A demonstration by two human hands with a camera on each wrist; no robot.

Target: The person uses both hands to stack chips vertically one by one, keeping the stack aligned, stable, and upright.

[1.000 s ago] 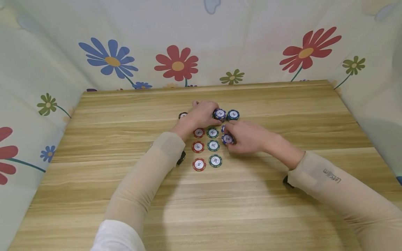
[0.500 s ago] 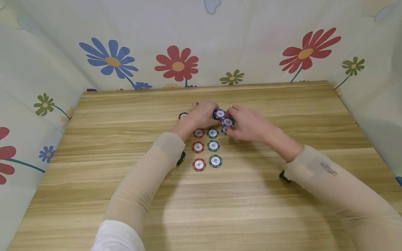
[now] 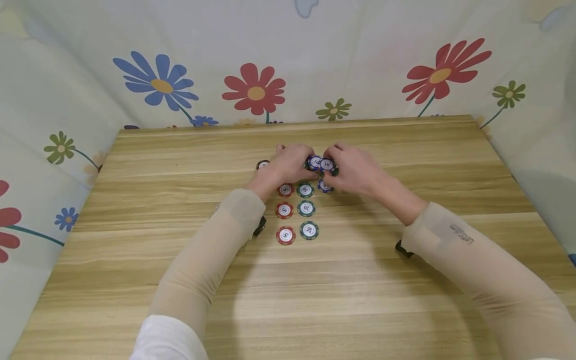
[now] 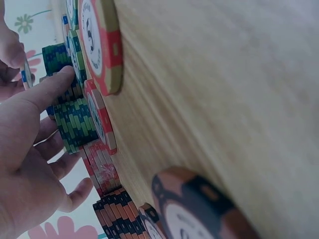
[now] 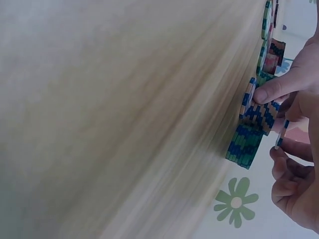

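Upper ctr. of head view: R hand [image 3: 355, 169] pinches blue chip [image 3: 327, 165] at rim, L hand [image 3: 290, 163] grips blue stack [image 3: 314, 162]; chips prob. light, stiff, slick, hence edge hold rec'd.

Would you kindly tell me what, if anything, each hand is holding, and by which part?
The right hand pinches a blue chip by its rim; the left hand holds a stack of blue chips by its sides.
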